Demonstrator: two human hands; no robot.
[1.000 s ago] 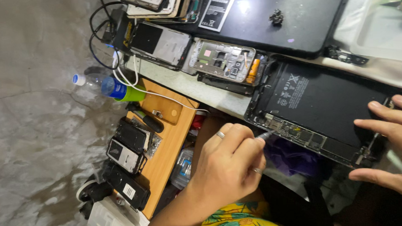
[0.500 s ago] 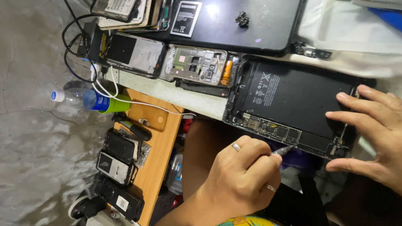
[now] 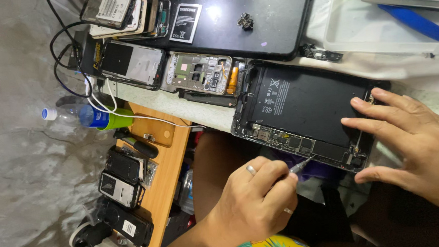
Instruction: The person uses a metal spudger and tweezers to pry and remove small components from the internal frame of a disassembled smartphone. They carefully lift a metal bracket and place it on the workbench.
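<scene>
An opened black tablet (image 3: 303, 104) lies back-up on the pale bench edge, with its battery and a strip of circuit board exposed. My left hand (image 3: 256, 204), wearing two rings, is closed around a thin metal-tipped tool (image 3: 302, 165). The tool's tip touches the circuit board along the tablet's near edge. My right hand (image 3: 411, 146) grips the tablet's right end, fingers spread over the top and thumb at the lower corner.
Left of the tablet lie an opened phone frame (image 3: 199, 74) and a phone with its back off (image 3: 131, 63). A black laptop (image 3: 254, 16) sits behind. A wooden shelf (image 3: 164, 176) below holds several phones (image 3: 120, 186). A plastic bottle (image 3: 86, 118) lies on the floor.
My right hand has slid further onto the tablet's right end. My left hand keeps the tool tip at the circuit board, shifting slightly along it. The view has swung a little.
</scene>
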